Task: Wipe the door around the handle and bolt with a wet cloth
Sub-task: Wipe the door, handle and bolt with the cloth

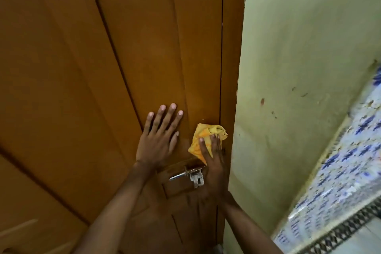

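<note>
Our flat right grip (214,163) pressed a crumpled yellow cloth (206,136) above the silver bolt (191,174), left grip (158,136) flat, empty, on the orange-brown door (103,68); wiping seemed midway.

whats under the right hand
The yellow cloth, pressed against the door above the bolt. The door surface beneath the cloth and right hand is covered.

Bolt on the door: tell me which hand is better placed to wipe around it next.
Right. The right hand presses the yellow cloth against the door just above the bolt, so it probably only needs to slide down. The left hand lies flat on the door, with no cloth.
</note>
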The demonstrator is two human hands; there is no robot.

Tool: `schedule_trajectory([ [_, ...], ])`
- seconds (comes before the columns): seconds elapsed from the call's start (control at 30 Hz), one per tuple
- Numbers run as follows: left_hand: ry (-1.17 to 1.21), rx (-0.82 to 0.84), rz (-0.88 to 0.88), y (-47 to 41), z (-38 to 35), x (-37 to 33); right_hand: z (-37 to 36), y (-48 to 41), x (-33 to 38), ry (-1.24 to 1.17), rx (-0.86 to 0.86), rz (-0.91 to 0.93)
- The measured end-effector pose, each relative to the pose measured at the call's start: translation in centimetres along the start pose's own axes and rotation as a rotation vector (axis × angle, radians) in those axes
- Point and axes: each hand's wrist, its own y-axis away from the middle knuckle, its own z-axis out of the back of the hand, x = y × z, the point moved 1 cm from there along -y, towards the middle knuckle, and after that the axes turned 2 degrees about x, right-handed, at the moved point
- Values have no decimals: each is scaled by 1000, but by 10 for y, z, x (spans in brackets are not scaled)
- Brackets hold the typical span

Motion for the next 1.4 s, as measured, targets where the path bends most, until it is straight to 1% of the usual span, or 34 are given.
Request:
schedule_trajectory([
  [0.13, -107, -108, -36, 1, -13, 2, -26, 24, -26, -60, 17, -8],
  [0.2, -123, -147, -50, 2, -16, 2, -33, 38, -34, -136, 45, -40],
  [0.23, -132, -159, -57, 3, -17, 1, -35, 42, -34, -169, 30, -42],
  [0.3, -149, -175, -59, 2, -19, 1, -28, 34, -26, -203, -47, -9],
  [0.4, -140, -197, -58, 3, -19, 2, 4, -10, 12, -279, -209, 17],
  [0.47, -136, -192, -61, 3, -20, 2, 18, -39, 27, -249, -278, 18],
  [0.53, -116, -189, -62, 4, -19, 2, 10, -39, 22, -218, -255, 22],
  [0.57, -116, -193, -60, 4, -20, 3, -3, -25, 8, -197, -224, 29],
  [0.67, -142, -206, -59, 3, -23, 2, -33, 29, -33, -198, -62, -31],
  [0.7, -143, -209, -61, 3, -22, 2, -38, 40, -43, -205, -34, -32],
  [0.83, -146, -209, -65, 3, -22, 3, -35, 46, -52, -163, 6, -13],
  [0.97, -142, -212, -57, 4, -22, 1, -14, 37, -28, -224, -53, -32],
  [1.1, -136, -219, -55, 4, -21, 1, 10, -10, 7, -271, -183, -21],
  [1.17, -133, -217, -55, 4, -20, 1, 7, -19, 8, -276, -211, -11],
  [1.23, -135, -218, -50, 4, -20, 1, -3, -4, -3, -316, -214, -62],
  [1.3, -149, -216, -42, 4, -21, 2, -4, 13, -11, -418, -206, -161],
  [1.33, -150, -215, -41, 4, -21, 1, 2, 12, -12, -490, -207, -239],
  [1.4, -139, -215, -40, 4, -21, 1, 21, -12, -10, -675, -204, -471],
])
